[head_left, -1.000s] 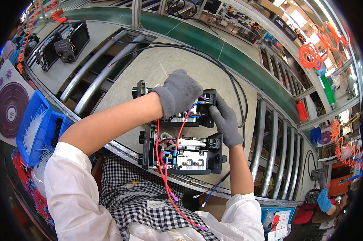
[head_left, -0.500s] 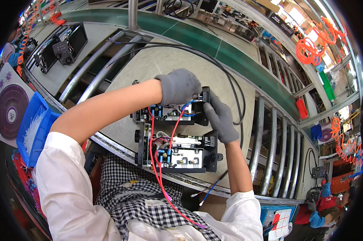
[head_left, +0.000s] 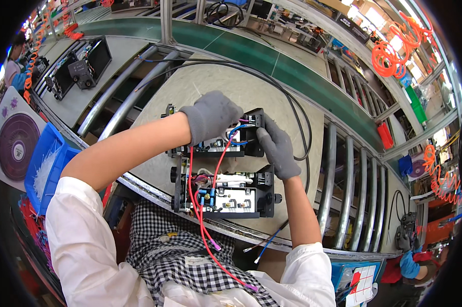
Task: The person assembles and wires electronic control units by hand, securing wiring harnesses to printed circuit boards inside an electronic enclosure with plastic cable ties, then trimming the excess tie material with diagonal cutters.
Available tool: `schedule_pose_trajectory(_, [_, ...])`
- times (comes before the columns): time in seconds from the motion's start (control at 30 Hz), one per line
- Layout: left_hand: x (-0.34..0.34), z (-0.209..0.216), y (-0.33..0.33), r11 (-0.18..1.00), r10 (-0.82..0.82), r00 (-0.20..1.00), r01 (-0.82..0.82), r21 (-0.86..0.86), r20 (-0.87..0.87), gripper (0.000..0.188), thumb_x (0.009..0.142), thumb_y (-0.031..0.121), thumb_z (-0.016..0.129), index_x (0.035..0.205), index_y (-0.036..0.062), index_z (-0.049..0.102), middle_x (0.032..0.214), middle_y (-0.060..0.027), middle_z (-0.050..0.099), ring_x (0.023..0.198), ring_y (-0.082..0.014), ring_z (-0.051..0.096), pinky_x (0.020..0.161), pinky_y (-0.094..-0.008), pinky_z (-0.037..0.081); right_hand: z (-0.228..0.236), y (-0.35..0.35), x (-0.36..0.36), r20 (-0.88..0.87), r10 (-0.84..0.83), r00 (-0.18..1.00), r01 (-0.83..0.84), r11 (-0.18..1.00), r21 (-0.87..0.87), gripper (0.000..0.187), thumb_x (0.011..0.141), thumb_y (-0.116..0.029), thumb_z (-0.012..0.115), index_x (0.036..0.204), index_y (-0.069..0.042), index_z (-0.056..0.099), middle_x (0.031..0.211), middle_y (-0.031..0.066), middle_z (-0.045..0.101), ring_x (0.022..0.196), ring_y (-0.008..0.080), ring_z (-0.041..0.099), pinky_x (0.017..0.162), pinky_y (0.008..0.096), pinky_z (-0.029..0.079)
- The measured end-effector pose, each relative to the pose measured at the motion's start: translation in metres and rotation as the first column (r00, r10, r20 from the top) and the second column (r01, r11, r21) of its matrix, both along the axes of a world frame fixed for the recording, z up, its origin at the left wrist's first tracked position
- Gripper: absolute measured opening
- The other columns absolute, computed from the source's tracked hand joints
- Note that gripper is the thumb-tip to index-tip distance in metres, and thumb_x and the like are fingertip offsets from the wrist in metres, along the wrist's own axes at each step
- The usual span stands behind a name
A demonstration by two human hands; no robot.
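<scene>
Two open black metal chassis with circuit parts inside lie one behind the other on a pale board. My left hand (head_left: 214, 116), in a grey glove, is closed over the far chassis (head_left: 223, 152). Its fingertips are together near the wires; what they pinch is hidden. With thumb and fingers, my right hand (head_left: 278, 147), also gloved, grips the far chassis's black end panel (head_left: 255, 134). Blue wires (head_left: 235, 134) loop beside that panel. Red wires (head_left: 202, 225) run across the near chassis (head_left: 236, 199) and hang over the board's front edge.
Black cables (head_left: 279, 82) curve around the pale board (head_left: 164, 102). Metal rollers (head_left: 347, 187) flank it, and a green belt (head_left: 302, 77) runs behind. A blue bin (head_left: 62, 158) with thin white strips stands at left. More black units (head_left: 82, 71) sit at far left.
My left hand has drawn back slightly to the left over the far chassis, showing more of the wires by the end panel. My right hand keeps its grip there.
</scene>
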State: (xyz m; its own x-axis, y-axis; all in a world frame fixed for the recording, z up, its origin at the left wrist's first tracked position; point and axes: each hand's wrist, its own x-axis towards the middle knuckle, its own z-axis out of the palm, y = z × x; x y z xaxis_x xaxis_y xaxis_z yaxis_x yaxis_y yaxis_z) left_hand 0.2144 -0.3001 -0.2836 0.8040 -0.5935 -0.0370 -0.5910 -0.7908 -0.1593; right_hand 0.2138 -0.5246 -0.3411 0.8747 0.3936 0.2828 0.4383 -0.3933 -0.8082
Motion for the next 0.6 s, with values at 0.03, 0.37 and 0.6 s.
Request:
schedule_pose_trajectory(0.03, [0.0,-0.005,0.002,1.0,-0.002,1.0,0.002,0.001,-0.002,0.009,0.088,0.02,0.064,0.092,0.0116,0.065,0.08,-0.0116,0.069,0.081,-0.0294,0.069,0.077,-0.0404,0.05,-0.001,0.0,0.001,-0.002,-0.004,1.0,0.004,1.0,0.001,0.047,0.095,-0.025,0.051,0.139,-0.008,0.053,0.095,0.0192,0.069,0.085,0.0297,0.068,0.078,0.0377,0.051])
schedule_pose_trajectory(0.37, [0.009,-0.029,0.004,0.95,-0.057,0.985,0.104,-0.295,0.164,0.003,0.082,0.01,0.063,0.083,0.0083,0.061,0.073,-0.0139,0.065,0.074,-0.0329,0.066,0.075,-0.0425,0.049,-0.003,0.007,0.006,0.007,-0.033,0.999,0.033,0.999,-0.004,0.045,0.095,-0.024,0.05,0.137,-0.008,0.055,0.083,0.0189,0.067,0.075,0.0306,0.067,0.07,0.039,0.05])
schedule_pose_trajectory(0.6, [0.019,-0.025,0.007,0.982,-0.044,0.994,0.062,-0.176,0.105,0.008,0.082,0.015,0.064,0.087,0.009,0.062,0.08,-0.0126,0.067,0.082,-0.0319,0.067,0.081,-0.0417,0.048,0.005,0.015,0.018,0.034,-0.048,0.998,0.051,0.995,-0.091,0.042,0.095,-0.026,0.049,0.133,-0.008,0.058,0.082,0.0213,0.065,0.074,0.0325,0.067,0.068,0.0416,0.049])
